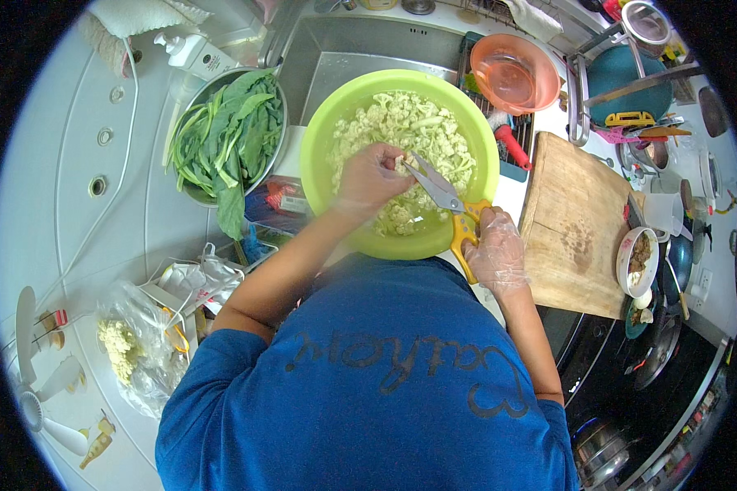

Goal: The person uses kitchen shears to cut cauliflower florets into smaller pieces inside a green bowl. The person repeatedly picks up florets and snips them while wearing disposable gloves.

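Observation:
A lime-green plastic basin [314, 161] stands before me, holding many cauliflower florets [430, 116] in water. Above it, my left hand [374, 178], in a thin clear glove, pinches a small cauliflower piece [403, 164] between thumb and fingers. My right hand [497, 251], also in a clear plastic glove, grips the yellow handles of a pair of scissors [445, 195] at the basin's right rim. The scissor blades are parted, with their tips at the piece in my left hand.
Behind the basin lies a steel sink [368, 40]. A metal bowl of leafy greens [227, 141] is at left, above a plastic bag [153, 344] near a cauliflower head [118, 347]. At right are an orange basin [516, 73], a red-handled brush [513, 147], a wooden cutting board [571, 227] and a food bowl [637, 262].

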Available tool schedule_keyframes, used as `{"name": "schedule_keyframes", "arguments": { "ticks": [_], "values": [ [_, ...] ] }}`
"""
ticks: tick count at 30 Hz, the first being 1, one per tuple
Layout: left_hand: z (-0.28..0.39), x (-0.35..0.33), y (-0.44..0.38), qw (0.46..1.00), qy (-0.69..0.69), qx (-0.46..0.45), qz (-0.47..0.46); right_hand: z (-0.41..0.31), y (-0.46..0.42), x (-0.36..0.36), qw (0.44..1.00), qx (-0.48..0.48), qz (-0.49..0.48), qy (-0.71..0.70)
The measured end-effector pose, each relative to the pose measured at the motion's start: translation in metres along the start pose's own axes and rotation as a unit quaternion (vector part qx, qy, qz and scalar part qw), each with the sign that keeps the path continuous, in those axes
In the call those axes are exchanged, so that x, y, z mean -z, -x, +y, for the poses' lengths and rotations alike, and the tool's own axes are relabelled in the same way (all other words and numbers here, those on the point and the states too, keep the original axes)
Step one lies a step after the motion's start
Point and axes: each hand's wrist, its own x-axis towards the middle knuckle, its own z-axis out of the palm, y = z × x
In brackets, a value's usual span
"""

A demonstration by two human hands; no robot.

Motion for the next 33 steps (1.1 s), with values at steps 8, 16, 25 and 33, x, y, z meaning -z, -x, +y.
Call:
{"name": "schedule_keyframes", "arguments": {
  "ticks": [8,16,25,33],
  "values": [
    [-0.008,0.004,-0.001,0.999,-0.033,-0.04,-0.008,0.001,-0.005,0.004,0.997,-0.023,-0.07,0.022],
    [-0.005,0.009,0.0,1.0,-0.01,-0.025,0.006,0.008,-0.009,0.0,0.996,-0.048,-0.072,-0.003],
    [-0.015,0.016,-0.011,0.983,0.17,0.035,-0.054,0.0,-0.013,0.01,0.999,-0.027,-0.008,-0.037],
    [-0.019,0.016,-0.012,0.942,0.317,0.052,-0.095,-0.004,-0.018,0.01,0.999,-0.003,0.04,-0.017]
  ]
}}
